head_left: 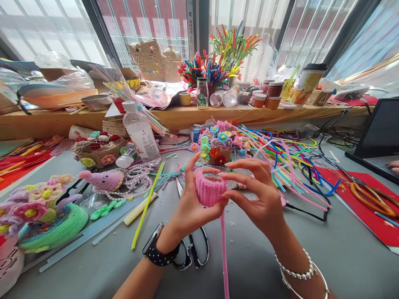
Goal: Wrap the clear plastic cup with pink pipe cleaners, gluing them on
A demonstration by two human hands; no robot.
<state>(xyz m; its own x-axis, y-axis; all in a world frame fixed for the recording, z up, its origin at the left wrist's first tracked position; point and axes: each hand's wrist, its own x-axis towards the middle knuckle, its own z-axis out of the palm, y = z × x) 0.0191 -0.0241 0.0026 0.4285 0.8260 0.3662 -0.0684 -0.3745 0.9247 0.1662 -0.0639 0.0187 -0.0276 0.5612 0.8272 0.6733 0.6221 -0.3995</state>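
My left hand [190, 207] and my right hand [255, 195] together grip a small cup wrapped in pink pipe cleaner [210, 189], held above the grey table [249, 257]. The left thumb and fingers curl round its left side and base. The right fingers pinch its right rim. A loose pink pipe cleaner tail [223, 253] hangs straight down from the cup. Black-handled scissors [195, 245] lie on the table just below my left wrist.
A heap of coloured pipe cleaners [280, 153] spreads right of the hands. Behind stand a flower basket [215, 145], a clear bottle [141, 133] and a bead string [134, 178]. A green woven basket [56, 226] sits at left; a dark laptop [377, 133] at right.
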